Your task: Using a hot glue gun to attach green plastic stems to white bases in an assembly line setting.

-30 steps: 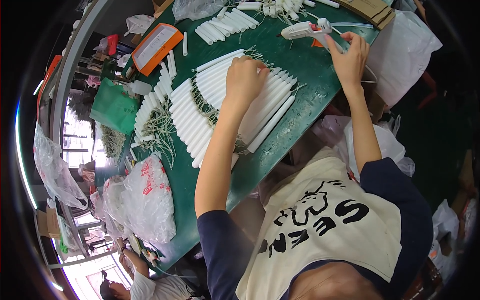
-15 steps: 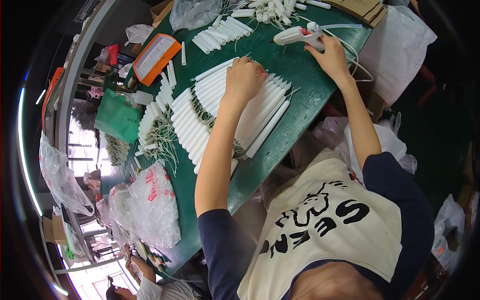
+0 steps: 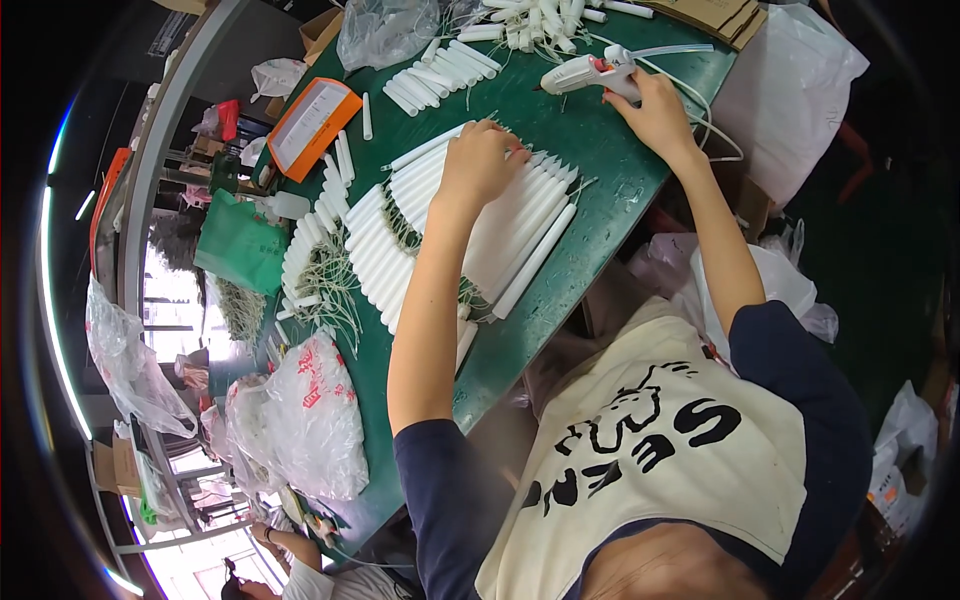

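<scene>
My right hand (image 3: 655,112) is wrapped round the handle of a white glue gun (image 3: 577,74), held above the far part of the table with its nozzle pointing left. A clear glue stick (image 3: 675,49) sticks out of its back. My left hand (image 3: 482,165) rests with bent fingers at the far ends of a fan-shaped row of white candle-like sticks (image 3: 525,232). Whatever its fingertips grip is too small to make out. A second row of white sticks (image 3: 375,245) lies left of it, with pale strings at the ends.
The green table (image 3: 610,215) also bears an orange box (image 3: 314,128), loose short white sticks (image 3: 440,75), a heap of strings (image 3: 330,280), a green bag (image 3: 240,243) and a clear plastic bag (image 3: 305,420). The gun's white cord (image 3: 706,105) hangs near my right wrist. Another person (image 3: 290,550) sits at lower left.
The glue gun and my right hand have shifted very slightly left. My left hand stays at the far ends of the sticks, and the whole view has moved a little.
</scene>
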Demonstrator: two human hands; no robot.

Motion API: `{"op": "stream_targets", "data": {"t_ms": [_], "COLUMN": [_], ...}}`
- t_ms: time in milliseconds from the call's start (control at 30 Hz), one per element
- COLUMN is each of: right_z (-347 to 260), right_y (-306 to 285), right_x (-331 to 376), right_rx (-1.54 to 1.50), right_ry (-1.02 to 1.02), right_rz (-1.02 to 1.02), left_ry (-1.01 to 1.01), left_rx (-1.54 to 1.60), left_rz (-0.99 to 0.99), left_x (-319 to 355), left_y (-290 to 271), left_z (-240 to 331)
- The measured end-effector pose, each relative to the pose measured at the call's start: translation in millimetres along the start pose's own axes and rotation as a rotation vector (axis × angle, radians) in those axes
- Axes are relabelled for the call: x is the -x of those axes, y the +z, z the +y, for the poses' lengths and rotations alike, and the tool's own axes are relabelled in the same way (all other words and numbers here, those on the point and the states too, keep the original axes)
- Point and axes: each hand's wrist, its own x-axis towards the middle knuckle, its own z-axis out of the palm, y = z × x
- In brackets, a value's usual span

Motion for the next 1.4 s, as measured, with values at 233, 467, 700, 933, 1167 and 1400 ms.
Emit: {"op": "stream_targets", "data": {"t_ms": [233, 467, 700, 933, 1167, 1400], "right_z": [0, -2, -3, -2, -11, -13], "right_y": [-2, -5, -6, -12, -24, -26], "right_x": [1, -2, -7, -6, -3, -1], "right_rx": [-0.007, -0.004, -0.062, -0.053, -0.212, -0.256], "right_ry": [-0.01, -0.014, -0.007, 0.033, -0.038, -0.045], "right_rz": [-0.01, -0.027, -0.066, -0.071, -0.017, -0.044], "left_ry": [0.004, -0.046, -0.094, -0.139, -0.292, -0.231], "left_rx": [0.056, 0.188, 0.202, 0.485, 0.871, 0.828], "left_rz": [-0.017, -0.087, -0.11, 0.08, 0.031, -0.017], "left_x": [-3, -7, -7, 2, 14, 20], "left_y": [8, 9, 13, 4, -4, -3], "left_z": [-4, -11, -16, -8, 1, -1]}}
